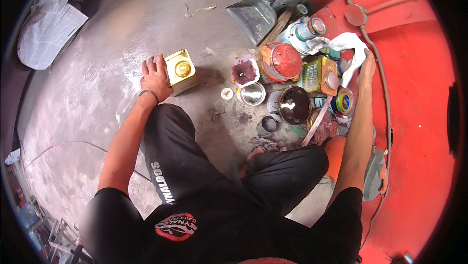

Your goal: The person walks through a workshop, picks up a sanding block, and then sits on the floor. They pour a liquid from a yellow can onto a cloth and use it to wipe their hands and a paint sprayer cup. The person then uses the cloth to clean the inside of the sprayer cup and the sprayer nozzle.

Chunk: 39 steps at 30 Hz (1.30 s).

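On the floor to my left stands a shiny gold rectangular metal can [182, 70] with a round screw cap. My left hand [156, 79] rests against the can's left side, its fingers stretched out and apart. At the far right, beside the red wall, my right hand [366, 69] is closed on a crumpled white cloth [348, 43]. The cloth trails leftward over several paint tins; the fingertips are partly hidden. Just below the cloth sit a green and yellow rectangular can [312, 75] and a round tin with a yellow-green rim [345, 101].
Between my hands cluster a red-smeared paint can [283, 61], an open can of dark liquid [295, 105], a pinkish stained container [244, 71] and a silver-lidded tin [253, 93]. A stained stick [319, 121] leans nearer me. A grey dustpan [252, 18] lies beyond. A cable [386, 103] runs along the red wall [419, 117].
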Tool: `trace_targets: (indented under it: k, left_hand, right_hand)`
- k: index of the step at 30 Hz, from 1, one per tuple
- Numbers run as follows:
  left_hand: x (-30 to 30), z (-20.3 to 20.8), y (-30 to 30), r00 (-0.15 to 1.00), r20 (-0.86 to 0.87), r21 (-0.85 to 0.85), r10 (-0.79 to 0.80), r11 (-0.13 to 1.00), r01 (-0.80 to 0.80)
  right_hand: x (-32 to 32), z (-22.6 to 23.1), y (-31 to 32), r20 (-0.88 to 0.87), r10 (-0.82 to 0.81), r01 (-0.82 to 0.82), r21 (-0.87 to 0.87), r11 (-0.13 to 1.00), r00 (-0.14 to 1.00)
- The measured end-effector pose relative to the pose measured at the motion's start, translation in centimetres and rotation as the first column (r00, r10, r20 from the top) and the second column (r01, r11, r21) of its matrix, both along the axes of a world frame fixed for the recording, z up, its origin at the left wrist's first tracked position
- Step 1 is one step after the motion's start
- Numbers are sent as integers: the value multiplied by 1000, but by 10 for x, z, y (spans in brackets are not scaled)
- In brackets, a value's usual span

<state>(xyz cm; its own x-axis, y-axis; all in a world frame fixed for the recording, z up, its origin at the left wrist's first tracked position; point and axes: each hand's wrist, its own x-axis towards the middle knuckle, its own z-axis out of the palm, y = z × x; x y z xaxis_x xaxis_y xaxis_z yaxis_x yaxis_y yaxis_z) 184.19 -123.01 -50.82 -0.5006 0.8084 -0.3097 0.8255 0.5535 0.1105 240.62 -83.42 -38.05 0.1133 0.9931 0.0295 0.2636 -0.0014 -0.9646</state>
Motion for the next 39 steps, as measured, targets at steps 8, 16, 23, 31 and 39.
trace_targets:
  k: [8, 16, 23, 31, 39]
  left_hand:
    - [-3, -1, -2, 1000, 17, 20, -2, 1000, 1]
    - [-4, 31, 3, 996, 84, -122, 0, 992, 11]
    - [148, 178, -50, 342, 670, 735, -658, 654, -180]
    - [160, 67, -96, 17, 979, 172, -201, 786, -594]
    - [138, 81, -106, 428, 707, 328, -563, 797, 506]
  right_hand:
    - [-68, 133, -112, -604, 180, -193, 44, 980, 776]
    - [-163, 194, -238, -677, 280, -403, -27, 915, 681]
    - [-227, 118, -336, -335, 664, -744, -310, 593, 669]
    - [-196, 26, -347, -174, 745, -696, -537, 477, 644]
    - [-253, -116, -414, -680, -83, -587, -681, 437, 728]
